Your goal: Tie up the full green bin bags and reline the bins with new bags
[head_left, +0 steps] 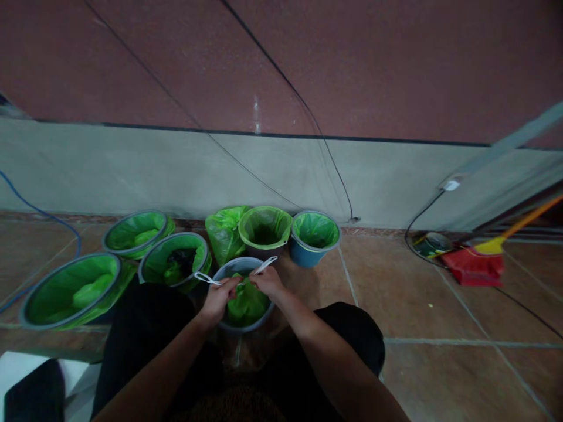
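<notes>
The green bag (248, 305) sits down inside the near grey bin (229, 270), which stands on the tiled floor (422, 387) between the person's knees (354, 334). Both hands are closed above it: the left hand (221, 298) grips one part of a white cord (210, 280) whose loop sticks out to the left, and the right hand (267, 282) grips another part, its loop pointing to the right and slightly farther off. Whether a knot already lies between the fists cannot be made out, as the fingers cover that stretch. The likeliest trouble, I judge, is a slip: the cord looks thin, so an uneven pull could drag it out of one hand and leave the neck of the bag loose. Pulling too hard might instead tear the plastic, which looks flimsy, or snap the cord. If the bag clings to the bin wall, a sideways tug could tilt the bin as well. Room is tight on the far side, where the brown lined bin (264, 241) and the bulging green sack (223, 234) stand just beyond, and the left lined bin (173, 261) is close by, so a careless elbow or a tipping bin could knock into one of them.
</notes>
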Available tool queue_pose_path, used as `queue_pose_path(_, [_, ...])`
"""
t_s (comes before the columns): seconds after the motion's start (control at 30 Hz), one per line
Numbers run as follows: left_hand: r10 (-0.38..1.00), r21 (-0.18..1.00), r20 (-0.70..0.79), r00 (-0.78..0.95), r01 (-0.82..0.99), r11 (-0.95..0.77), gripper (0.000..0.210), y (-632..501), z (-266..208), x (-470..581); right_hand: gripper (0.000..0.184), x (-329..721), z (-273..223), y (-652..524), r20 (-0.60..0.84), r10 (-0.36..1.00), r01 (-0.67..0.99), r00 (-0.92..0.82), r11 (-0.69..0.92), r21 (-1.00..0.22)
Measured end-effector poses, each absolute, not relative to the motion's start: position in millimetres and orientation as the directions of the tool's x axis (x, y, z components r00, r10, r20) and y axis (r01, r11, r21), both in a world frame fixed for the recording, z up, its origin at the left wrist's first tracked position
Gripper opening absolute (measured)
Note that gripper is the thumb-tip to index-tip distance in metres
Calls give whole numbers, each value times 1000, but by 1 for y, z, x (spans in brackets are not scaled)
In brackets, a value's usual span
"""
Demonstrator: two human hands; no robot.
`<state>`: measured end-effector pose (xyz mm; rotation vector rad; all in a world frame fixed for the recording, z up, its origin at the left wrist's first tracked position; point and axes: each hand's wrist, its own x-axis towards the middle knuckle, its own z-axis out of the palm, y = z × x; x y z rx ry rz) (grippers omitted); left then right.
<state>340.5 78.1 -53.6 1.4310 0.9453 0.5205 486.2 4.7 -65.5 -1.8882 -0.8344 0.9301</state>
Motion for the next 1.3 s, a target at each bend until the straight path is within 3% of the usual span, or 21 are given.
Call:
queue_pose_path(0.1, [751,944,-326,574,153,293,34,79,-47,345,15,489,-48,5,-259,846,218,466,-394,-893])
queue_pose_path(0.2, [713,944,-318,624,139,300,22,81,-47,345,11,491,-33,4,-123,911,337,394,-268,-903])
queue_pose_path(0.33, [633,978,-204,747,181,101,21,84,-52,344,10,488,-25,2,-23,959,358,284,-128,-925])
queue_pose_path(0.47, [621,956,-151,769,274,-106,23,84,-59,345,10,487,-24,5,-11,966,171,259,-57,-984])
queue_pose_path(0.6, [599,921,-96,795,299,-249,28,83,-61,345,45,493,-28,10,-85,942,-23,326,-82,-996])
queue_pose_path(0.7, [554,917,-62,830,266,-297,26,85,-59,341,52,495,-34,9,-117,960,132,256,-155,-979])
queue_pose_path(0.83, [578,905,-16,816,258,-338,23,87,-54,339,36,493,-38,3,-85,989,467,123,-134,-874])
queue_pose_path(0.93, [685,936,-68,726,285,-209,19,84,-52,342,27,493,-32,0,-121,979,586,161,-194,-787])
queue_pose_path(1.03, [765,966,-213,608,250,71,22,79,-50,345,17,496,-23,-2,-197,956,632,218,-292,-718])
queue_pose_path(1.13, [768,940,-340,542,188,284,29,77,-47,346,16,500,-15,-5,-230,958,647,174,-287,-707])
queue_pose_path(1.2, [765,928,-370,528,176,327,30,77,-45,346,16,502,-13,-8,-273,953,634,134,-294,-715])
queue_pose_path(1.3, [791,947,-319,522,209,244,24,79,-43,345,15,504,-15,-9,-335,935,651,115,-325,-685])
